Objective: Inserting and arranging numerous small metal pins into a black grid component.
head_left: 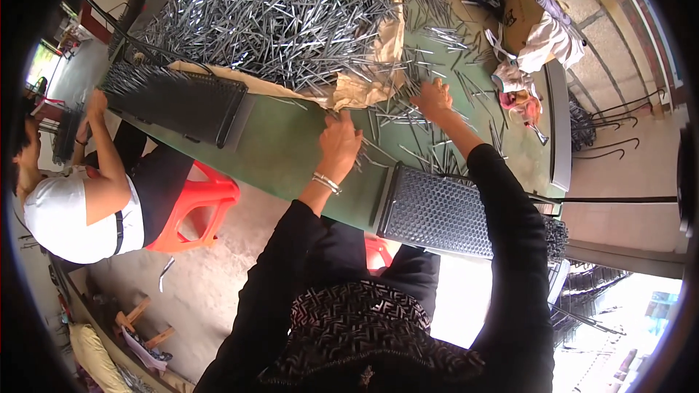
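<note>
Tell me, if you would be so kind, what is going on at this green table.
A person has both bare hands at the green table. The left hand is by the edge of the crumpled brown paper bordering a big heap of thin dark sticks. The right hand is among loose sticks; whether either hand grips any is unclear. A black honeycomb-patterned tray is at the near edge, toward the right. A co-worker in a white top sits at the left.

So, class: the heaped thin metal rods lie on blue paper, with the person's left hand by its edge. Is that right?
Wrong colour: the head view shows brown paper. The thin metal rods are heaped on it, with the left hand by its edge.
</note>
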`<state>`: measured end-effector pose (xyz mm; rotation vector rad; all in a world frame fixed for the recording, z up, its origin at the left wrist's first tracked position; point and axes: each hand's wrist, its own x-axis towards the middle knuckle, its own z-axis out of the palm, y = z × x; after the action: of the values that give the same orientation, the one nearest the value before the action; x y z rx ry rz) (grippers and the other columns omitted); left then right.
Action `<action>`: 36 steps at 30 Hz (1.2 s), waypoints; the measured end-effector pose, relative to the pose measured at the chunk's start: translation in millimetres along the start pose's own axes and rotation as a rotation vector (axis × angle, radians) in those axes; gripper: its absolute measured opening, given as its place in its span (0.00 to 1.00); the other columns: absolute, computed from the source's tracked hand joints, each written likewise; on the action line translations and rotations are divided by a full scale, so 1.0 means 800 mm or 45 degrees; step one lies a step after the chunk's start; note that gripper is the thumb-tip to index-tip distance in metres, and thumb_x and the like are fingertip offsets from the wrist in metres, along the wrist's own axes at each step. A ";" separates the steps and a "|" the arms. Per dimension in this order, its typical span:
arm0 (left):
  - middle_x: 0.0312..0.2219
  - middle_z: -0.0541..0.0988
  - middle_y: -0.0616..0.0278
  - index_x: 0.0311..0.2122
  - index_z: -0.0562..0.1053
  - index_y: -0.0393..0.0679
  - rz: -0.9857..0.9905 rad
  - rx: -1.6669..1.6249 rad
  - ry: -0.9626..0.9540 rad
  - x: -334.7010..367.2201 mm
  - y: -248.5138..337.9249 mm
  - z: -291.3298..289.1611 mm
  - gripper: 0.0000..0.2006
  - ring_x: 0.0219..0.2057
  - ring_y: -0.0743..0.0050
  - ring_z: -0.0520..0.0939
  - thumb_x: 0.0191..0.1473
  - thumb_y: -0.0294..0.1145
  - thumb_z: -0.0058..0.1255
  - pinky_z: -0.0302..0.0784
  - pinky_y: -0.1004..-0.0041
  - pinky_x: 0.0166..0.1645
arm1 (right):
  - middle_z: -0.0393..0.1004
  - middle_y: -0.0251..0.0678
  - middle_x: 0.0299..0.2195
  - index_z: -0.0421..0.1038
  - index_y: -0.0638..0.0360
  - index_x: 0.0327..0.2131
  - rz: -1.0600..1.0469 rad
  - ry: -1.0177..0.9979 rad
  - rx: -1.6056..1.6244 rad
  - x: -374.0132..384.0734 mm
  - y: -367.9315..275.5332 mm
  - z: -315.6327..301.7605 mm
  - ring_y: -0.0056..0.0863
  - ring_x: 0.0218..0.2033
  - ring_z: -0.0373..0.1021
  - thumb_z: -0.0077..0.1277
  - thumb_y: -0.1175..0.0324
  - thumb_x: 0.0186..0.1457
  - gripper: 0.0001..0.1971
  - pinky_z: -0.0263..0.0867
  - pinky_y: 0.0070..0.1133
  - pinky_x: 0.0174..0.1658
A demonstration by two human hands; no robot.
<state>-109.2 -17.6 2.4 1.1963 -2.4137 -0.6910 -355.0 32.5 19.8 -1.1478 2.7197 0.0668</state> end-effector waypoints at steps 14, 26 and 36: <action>0.38 0.72 0.41 0.45 0.68 0.35 0.248 -0.423 0.054 -0.007 0.059 0.070 0.19 0.33 0.39 0.78 0.49 0.30 0.57 0.75 0.52 0.38 | 0.73 0.52 0.43 0.75 0.59 0.41 -0.345 -0.363 0.585 -0.063 0.030 -0.023 0.46 0.34 0.75 0.52 0.66 0.50 0.15 0.72 0.37 0.40; 0.34 0.80 0.49 0.41 0.71 0.31 -0.926 -1.891 -0.476 -0.042 0.020 0.010 0.13 0.33 0.59 0.82 0.55 0.29 0.55 0.79 0.66 0.36 | 0.73 0.52 0.48 0.76 0.65 0.40 -0.147 -0.344 -0.142 -0.043 0.058 -0.012 0.49 0.48 0.72 0.49 0.65 0.49 0.17 0.70 0.39 0.49; 0.22 0.76 0.63 0.29 0.72 0.44 -0.985 -1.985 -0.550 0.003 0.085 0.049 0.06 0.21 0.69 0.75 0.55 0.33 0.52 0.72 0.70 0.27 | 0.67 0.50 0.54 0.70 0.65 0.49 0.015 -0.205 -0.118 -0.089 0.021 0.005 0.51 0.55 0.66 0.51 0.63 0.52 0.22 0.69 0.38 0.51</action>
<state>-173.6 26.5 9.1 1.1001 -0.7390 -2.4981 -317.8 94.8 29.0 -1.0991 2.6055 0.2775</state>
